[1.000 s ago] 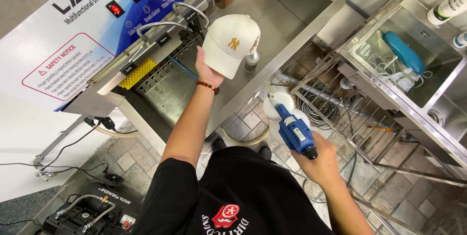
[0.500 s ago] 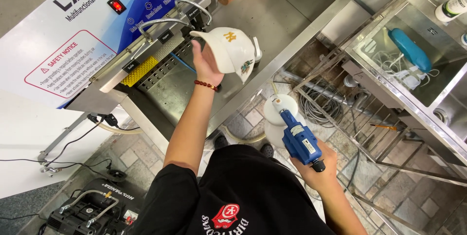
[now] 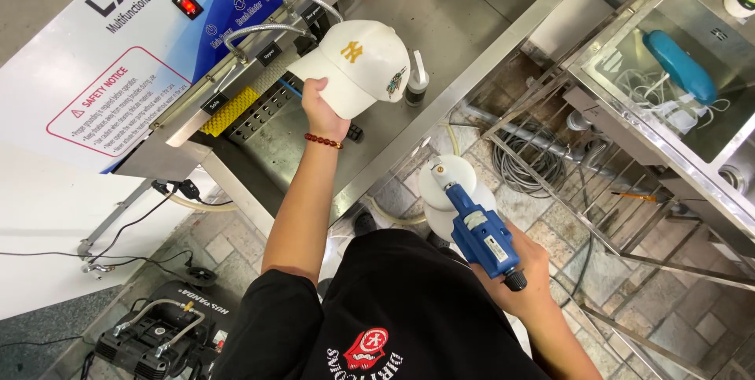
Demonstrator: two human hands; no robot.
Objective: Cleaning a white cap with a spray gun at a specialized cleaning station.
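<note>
Head view: a white cap (image 3: 363, 64) with a yellow emblem is held by its brim above the steel basin (image 3: 472, 26) of the washing machine; the left hand (image 3: 322, 108) is closed around the brim, a red bead bracelet (image 3: 323, 141) being worn at the wrist. A blue spray gun (image 3: 480, 226) with a white round head is gripped by the right hand (image 3: 531, 278), fingers wrapped on the handle, over the tiled floor and well apart from the cap. A small bottle (image 3: 417, 85) is seen standing in the basin just beside the cap. A blue brush (image 3: 680, 65) is noted in the sink (image 3: 629, 105) at right.
</note>
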